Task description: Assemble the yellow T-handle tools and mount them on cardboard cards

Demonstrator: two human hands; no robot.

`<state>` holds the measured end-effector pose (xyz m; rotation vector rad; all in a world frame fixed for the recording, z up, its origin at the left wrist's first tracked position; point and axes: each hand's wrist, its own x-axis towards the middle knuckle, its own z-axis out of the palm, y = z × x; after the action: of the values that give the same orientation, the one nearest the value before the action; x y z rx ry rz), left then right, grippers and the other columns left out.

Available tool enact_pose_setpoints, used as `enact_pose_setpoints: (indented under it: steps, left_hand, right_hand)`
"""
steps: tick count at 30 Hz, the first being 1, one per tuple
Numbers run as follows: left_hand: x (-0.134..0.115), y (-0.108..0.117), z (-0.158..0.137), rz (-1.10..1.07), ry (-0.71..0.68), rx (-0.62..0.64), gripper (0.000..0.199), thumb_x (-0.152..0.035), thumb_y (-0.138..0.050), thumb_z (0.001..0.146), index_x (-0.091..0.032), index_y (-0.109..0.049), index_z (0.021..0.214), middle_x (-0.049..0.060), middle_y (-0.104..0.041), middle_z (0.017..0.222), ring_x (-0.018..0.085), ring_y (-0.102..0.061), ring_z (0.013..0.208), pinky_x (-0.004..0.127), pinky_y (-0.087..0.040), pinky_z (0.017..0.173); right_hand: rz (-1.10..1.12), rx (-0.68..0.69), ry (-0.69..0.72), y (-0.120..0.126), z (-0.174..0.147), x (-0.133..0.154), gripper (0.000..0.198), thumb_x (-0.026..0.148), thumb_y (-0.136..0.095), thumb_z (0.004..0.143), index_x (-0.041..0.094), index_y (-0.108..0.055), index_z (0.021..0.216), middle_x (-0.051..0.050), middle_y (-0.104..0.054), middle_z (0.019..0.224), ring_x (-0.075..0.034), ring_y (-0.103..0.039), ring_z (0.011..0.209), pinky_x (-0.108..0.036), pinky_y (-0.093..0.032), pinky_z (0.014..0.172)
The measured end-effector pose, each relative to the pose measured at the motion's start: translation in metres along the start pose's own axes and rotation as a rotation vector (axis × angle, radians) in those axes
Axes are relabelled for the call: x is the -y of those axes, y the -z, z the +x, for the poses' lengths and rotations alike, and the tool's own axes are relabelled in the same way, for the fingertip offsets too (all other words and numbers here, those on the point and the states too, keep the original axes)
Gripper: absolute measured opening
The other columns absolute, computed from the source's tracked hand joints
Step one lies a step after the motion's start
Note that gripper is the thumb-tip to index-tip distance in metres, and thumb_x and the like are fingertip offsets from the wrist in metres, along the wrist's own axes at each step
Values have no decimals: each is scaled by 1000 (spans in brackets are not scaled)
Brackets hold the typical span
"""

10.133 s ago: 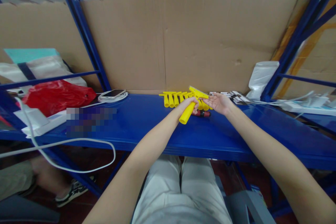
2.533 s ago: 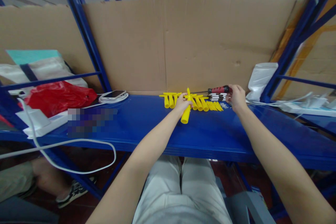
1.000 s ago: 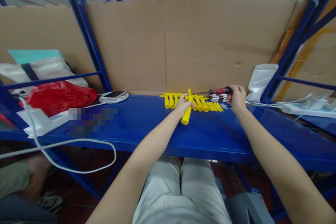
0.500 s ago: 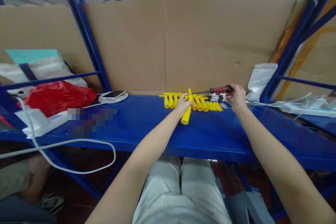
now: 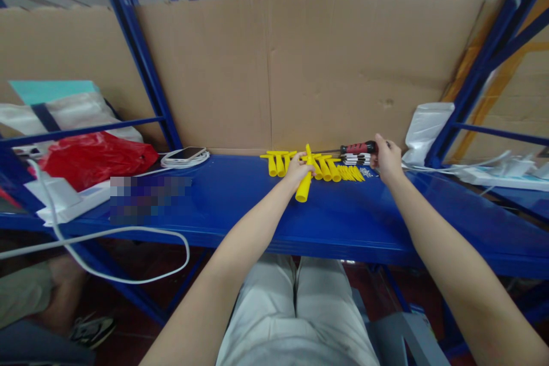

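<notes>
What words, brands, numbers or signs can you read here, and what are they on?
None can be read.
Held yellow piece: no lettering visible.
Red-and-black screwdriver: any marking too small to read.
Pixelated patch on the blue shelf: blocked out, unreadable.

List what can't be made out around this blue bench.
All head view:
Tip of the red-and-black screwdriver: hidden in or behind the yellow T-shaped plastic piece.
Tiny silvery bits: too small to identify.
Dark blocky patch: masked by pixelation.
Seated person: cut off by left edge.

Screwdriver [image 5: 357, 148] lifted, now in right hand [image 5: 388, 161].
</notes>
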<state>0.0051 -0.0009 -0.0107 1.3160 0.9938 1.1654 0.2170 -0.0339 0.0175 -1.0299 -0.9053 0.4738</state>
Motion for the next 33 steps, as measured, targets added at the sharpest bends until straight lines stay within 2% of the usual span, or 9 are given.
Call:
enact_pose_setpoints:
  steps: [4,9,15,19,22,25,27,30,33]
  left_hand:
    - [2,-2,1,3,-14,-1,69,4,-55,62,-21,-43,125,-1,-60,78,8,-51,46,21,-43,48]
    - [4,-3,3,4,-13,16,72,4,-59,60,-22,-44,126,-1,-61,78,8,-52,48,22,-45,50]
    - [5,-2,3,21,-16,25,72,2,-57,62,-21,-43,128,1,-62,80,9,-53,48,22,-44,48]
    - [3,-3,1,9,-24,18,72,4,-54,61,-20,-42,128,0,-61,79,8,-51,46,21,-43,46]
    - [2,-3,-1,10,-25,20,70,5,-52,61,-20,-43,126,-1,-60,78,8,-51,46,21,-42,47]
    - [2,-3,-2,20,-22,22,69,5,-52,61,-20,-43,125,-1,-60,78,8,-51,47,21,-42,47]
    - [2,-3,-2,20,-23,19,69,6,-52,60,-20,-43,124,0,-59,79,8,-51,47,20,-40,45]
    - [2,-3,-2,14,-24,10,70,5,-53,60,-20,-43,125,1,-60,85,8,-51,47,20,-41,45]
    - [2,-4,-2,13,-21,14,72,5,-53,59,-21,-43,125,1,-62,87,8,-52,48,21,-43,47]
  right_hand:
    - [-20,-64,4,-2,-2,2,31,45,-64,76,24,-42,70,10,-31,42,-8,-30,32,-23,-22,30]
    - [36,-46,-8,-1,-1,2,33,47,-65,73,24,-41,73,7,-44,50,-9,-39,37,-22,-27,31]
    - [27,-18,15,2,3,-3,40,54,-66,71,25,-38,68,11,-27,41,-8,-28,31,-24,-22,30]
    - [46,-26,-34,0,0,3,29,44,-62,76,23,-42,70,8,-38,45,-9,-34,34,-23,-25,30]
    - [24,-18,-32,-1,-2,6,29,45,-62,76,23,-42,71,6,-43,48,-10,-39,36,-24,-26,31]
    - [-8,-31,-2,-1,-3,5,35,49,-63,76,24,-40,67,8,-33,43,-9,-31,33,-24,-23,30]
    - [-3,-54,-21,-1,-4,6,32,44,-61,78,24,-39,65,10,-29,40,-8,-27,30,-24,-22,30]
    - [35,-67,-75,-2,-6,10,21,32,-58,79,23,-43,67,9,-36,42,-8,-32,31,-23,-24,29]
    - [55,-65,-74,-3,-7,13,17,29,-57,79,22,-44,69,7,-45,47,-9,-39,35,-22,-27,29]
